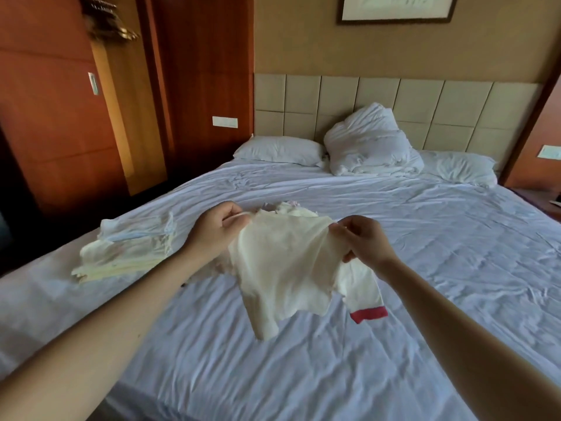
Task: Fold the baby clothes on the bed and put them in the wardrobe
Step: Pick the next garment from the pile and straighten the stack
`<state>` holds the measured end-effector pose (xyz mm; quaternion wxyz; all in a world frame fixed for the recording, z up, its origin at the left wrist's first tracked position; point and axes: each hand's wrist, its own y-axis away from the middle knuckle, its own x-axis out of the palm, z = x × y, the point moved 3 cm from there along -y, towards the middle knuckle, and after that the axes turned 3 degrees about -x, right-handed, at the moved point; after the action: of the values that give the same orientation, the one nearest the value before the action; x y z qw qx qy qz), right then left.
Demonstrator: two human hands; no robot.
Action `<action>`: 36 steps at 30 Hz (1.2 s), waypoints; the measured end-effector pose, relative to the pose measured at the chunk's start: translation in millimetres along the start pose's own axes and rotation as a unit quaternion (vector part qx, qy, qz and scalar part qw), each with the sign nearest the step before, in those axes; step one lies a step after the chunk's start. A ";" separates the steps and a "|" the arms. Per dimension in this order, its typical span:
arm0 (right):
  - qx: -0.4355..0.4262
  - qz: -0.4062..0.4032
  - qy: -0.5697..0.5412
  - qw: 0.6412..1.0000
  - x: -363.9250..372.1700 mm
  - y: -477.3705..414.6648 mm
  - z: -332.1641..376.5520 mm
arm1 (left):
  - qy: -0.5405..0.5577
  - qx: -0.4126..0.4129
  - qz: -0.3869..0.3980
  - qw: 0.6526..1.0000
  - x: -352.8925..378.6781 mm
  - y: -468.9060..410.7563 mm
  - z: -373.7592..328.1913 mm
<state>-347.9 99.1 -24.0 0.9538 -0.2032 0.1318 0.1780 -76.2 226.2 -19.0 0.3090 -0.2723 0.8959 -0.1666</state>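
Note:
I hold a cream baby top up over the bed. My left hand pinches its upper left edge and my right hand pinches its upper right edge. One sleeve with a red cuff hangs down on the right. A stack of folded pale baby clothes lies on the sheet to the left. A small heap of unfolded clothes shows just behind the held top, mostly hidden by it. The wooden wardrobe stands at the left of the bed.
Three white pillows lie against the padded headboard. Hangers hang at the top of the wardrobe opening. A bedside table edge shows at the far right.

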 end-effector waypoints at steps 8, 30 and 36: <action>-0.063 0.040 0.219 0.973 7.5 -5.5 -24.0 | -0.119 0.000 0.076 0.990 -2.0 8.6 27.2; 0.060 -0.024 -0.030 0.997 30.6 -18.2 -33.9 | 0.005 -0.100 -0.062 0.993 -8.6 -1.9 39.6; 0.024 0.026 -0.037 0.999 28.4 -8.2 -25.2 | -0.013 -0.100 -0.055 0.993 -14.5 -3.6 42.6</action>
<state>-323.6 89.3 -52.7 0.9576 -0.1703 0.1058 0.2068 -37.8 226.3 -42.7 0.2820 -0.3528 0.8877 -0.0897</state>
